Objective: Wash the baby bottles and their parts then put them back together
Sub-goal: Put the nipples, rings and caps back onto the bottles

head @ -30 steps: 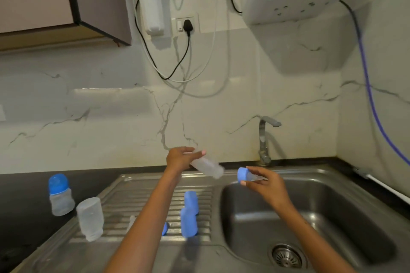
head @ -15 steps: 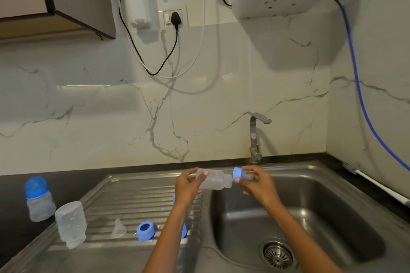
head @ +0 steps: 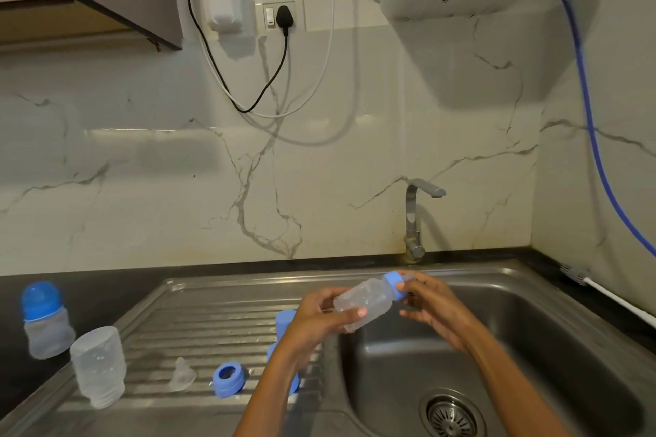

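Over the sink's left rim, the left hand grips a clear bottle — tilted — while the right hand pinches its blue collar.

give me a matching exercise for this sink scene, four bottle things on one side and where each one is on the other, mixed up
Things:
1. clear bottle with blue collar
2. capped bottle
3. upturned clear bottle
4. loose blue ring

Places:
A. lying on the drainboard ribs beside the clear teat
B. standing on the dark counter, far left
C. held in both hands over the sink basin
D. standing mouth down at the drainboard's left edge

Pairs: 1-C, 2-B, 3-D, 4-A
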